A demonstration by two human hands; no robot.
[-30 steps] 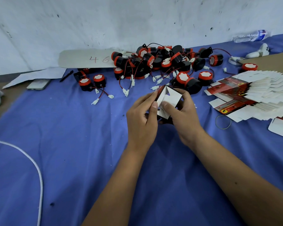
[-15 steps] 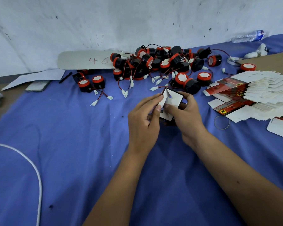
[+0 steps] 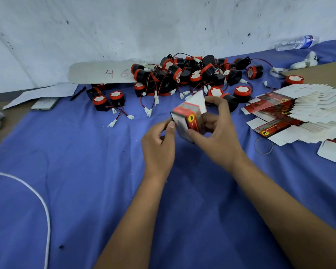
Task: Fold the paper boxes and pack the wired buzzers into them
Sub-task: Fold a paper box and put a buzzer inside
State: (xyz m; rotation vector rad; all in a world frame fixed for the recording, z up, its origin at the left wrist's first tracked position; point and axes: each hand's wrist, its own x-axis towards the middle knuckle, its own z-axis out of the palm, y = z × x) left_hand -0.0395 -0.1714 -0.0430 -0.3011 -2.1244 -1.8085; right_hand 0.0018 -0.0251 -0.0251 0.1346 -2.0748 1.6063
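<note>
Head view: box held above table at centre, right hand gripping its right side, left hand pinching near-left corner. Buzzers heaped beyond; flat boxes fanned right. Risk: upright flap may crease if pressed askew. Box contents hidden; far-right stack cut off.

Left grip, right grip curled (forearms converging).

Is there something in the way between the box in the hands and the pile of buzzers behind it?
Nothing visible blocks it. The box, held by the left hand and right hand, is just before the buzzers; only loose wires lie between.
</note>
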